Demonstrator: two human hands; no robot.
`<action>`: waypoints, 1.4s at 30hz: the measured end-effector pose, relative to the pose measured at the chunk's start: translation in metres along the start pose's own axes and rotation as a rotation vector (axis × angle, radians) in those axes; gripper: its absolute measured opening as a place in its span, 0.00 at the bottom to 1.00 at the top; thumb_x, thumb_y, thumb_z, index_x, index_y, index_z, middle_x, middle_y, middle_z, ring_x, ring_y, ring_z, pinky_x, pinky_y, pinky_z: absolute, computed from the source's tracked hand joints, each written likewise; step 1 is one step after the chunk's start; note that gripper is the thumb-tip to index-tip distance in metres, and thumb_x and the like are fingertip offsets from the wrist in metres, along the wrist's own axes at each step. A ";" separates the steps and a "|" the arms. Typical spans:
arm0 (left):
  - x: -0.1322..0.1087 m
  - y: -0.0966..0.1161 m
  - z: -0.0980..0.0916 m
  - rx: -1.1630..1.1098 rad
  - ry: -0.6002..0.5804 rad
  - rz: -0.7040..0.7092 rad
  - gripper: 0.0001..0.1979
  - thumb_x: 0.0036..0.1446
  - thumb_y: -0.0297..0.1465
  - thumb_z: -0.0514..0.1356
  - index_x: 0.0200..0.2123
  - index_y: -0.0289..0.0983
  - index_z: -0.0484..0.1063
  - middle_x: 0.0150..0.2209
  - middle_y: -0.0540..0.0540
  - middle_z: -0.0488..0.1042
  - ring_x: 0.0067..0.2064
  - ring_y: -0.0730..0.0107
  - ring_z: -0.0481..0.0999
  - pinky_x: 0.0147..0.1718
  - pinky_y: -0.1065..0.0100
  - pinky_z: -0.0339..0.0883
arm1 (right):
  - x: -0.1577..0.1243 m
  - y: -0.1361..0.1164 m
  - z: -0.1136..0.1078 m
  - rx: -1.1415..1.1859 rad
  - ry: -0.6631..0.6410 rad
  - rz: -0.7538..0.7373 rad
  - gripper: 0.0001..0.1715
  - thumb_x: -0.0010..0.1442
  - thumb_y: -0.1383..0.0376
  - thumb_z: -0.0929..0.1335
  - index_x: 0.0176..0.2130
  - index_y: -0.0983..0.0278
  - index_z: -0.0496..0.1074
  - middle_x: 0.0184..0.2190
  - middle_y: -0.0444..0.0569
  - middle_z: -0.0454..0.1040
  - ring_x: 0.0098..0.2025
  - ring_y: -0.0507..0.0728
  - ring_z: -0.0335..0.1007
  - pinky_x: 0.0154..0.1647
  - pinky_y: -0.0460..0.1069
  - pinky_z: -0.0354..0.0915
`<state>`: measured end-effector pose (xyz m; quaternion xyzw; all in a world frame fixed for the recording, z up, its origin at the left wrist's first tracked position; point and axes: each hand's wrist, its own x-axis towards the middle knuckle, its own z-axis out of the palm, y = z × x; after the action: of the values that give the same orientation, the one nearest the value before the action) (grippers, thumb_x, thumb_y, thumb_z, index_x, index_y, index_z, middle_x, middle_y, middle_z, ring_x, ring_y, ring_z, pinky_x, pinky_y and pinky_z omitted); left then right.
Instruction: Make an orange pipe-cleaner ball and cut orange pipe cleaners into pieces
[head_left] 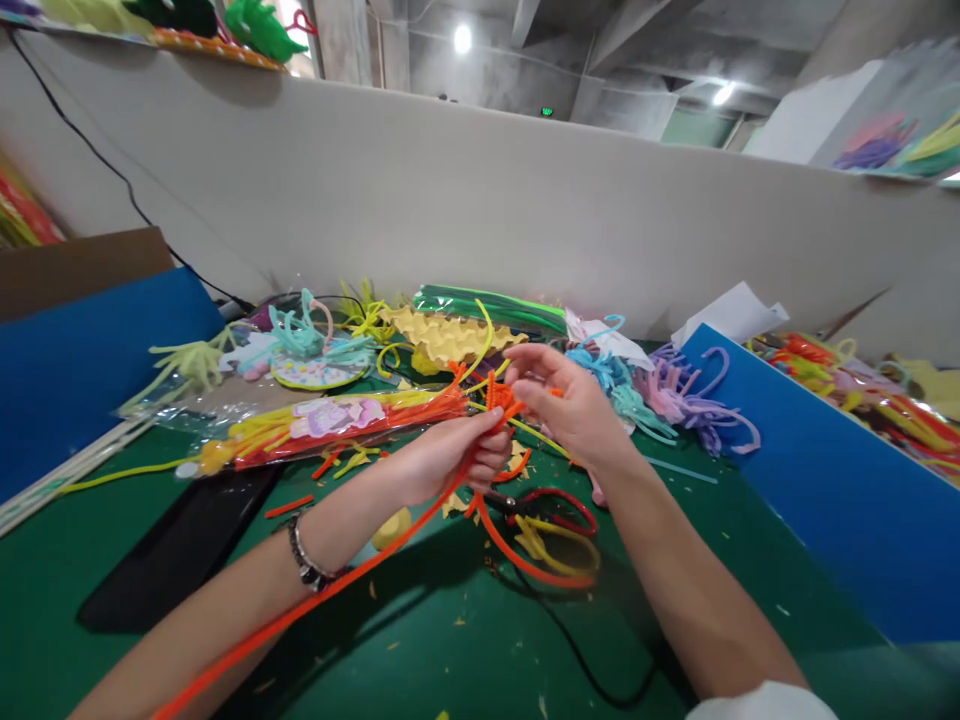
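My left hand (457, 455) is closed around a bunch of orange pipe cleaners (501, 398), bent into short loops at the top. One long orange strand trails from it down over my left forearm, and another curves to the lower right. My right hand (566, 405) is at the bunch's right side, its fingers curled in close on an orange strand; their exact contact is partly hidden. Just below the hands lie scissors (559, 510) with red handles. Behind my left hand is a clear bag of yellow and orange pipe cleaners (300, 430).
Cut scraps (326, 465) litter the green table (420, 640). A black flat object (180, 550) lies at left. Blue panels (840, 500) stand on both sides. Purple pipe cleaners (697, 395) and wavy yellow sheets (450, 335) lie toward the back wall (480, 200).
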<state>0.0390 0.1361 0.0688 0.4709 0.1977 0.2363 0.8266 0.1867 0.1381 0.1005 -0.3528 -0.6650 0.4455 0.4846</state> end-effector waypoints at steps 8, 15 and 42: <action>-0.007 0.008 -0.002 0.136 -0.044 0.023 0.19 0.60 0.40 0.41 0.23 0.35 0.57 0.16 0.57 0.48 0.15 0.84 0.43 0.13 0.80 0.43 | -0.001 -0.001 0.006 -0.040 0.034 0.032 0.09 0.45 0.65 0.70 0.21 0.64 0.65 0.19 0.41 0.68 0.21 0.47 0.65 0.23 0.43 0.64; -0.010 0.010 -0.010 0.019 -0.214 -0.065 0.17 0.59 0.41 0.43 0.23 0.37 0.54 0.15 0.59 0.41 0.15 0.82 0.37 0.11 0.81 0.37 | -0.002 0.003 0.002 0.000 -0.113 0.050 0.19 0.46 0.66 0.70 0.41 0.62 0.70 0.34 0.46 0.72 0.34 0.49 0.68 0.33 0.44 0.67; -0.006 0.002 -0.014 -0.121 -0.320 -0.133 0.17 0.61 0.35 0.41 0.20 0.36 0.54 0.14 0.58 0.41 0.15 0.81 0.38 0.12 0.78 0.37 | -0.002 0.008 0.001 -0.052 -0.085 0.008 0.13 0.53 0.65 0.65 0.41 0.61 0.71 0.29 0.42 0.70 0.24 0.45 0.63 0.24 0.41 0.63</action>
<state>0.0260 0.1431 0.0647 0.4377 0.0800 0.1146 0.8882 0.1860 0.1392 0.0921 -0.3488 -0.6949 0.4445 0.4448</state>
